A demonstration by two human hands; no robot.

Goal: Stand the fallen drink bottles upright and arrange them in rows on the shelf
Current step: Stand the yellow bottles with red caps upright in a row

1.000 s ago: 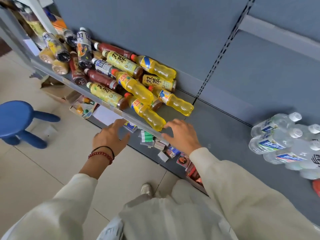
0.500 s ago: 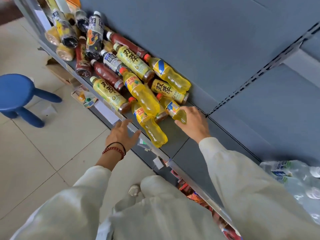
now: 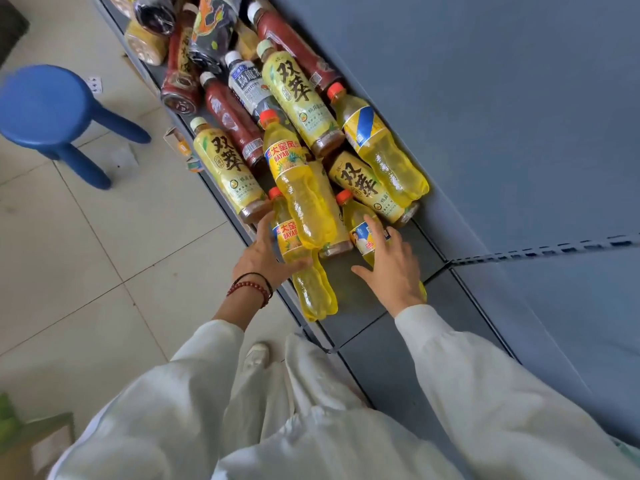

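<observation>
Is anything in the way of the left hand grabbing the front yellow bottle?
Nothing between them: the left hand touches the front yellow bottle. But another yellow bottle lies across its upper part and may roll when it is lifted.

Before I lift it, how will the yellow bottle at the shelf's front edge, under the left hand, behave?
The yellow bottle looks full, probably heavy for its size. Round and lying at the shelf edge, it may roll off. Smooth plastic may slip in the left hand.
</observation>
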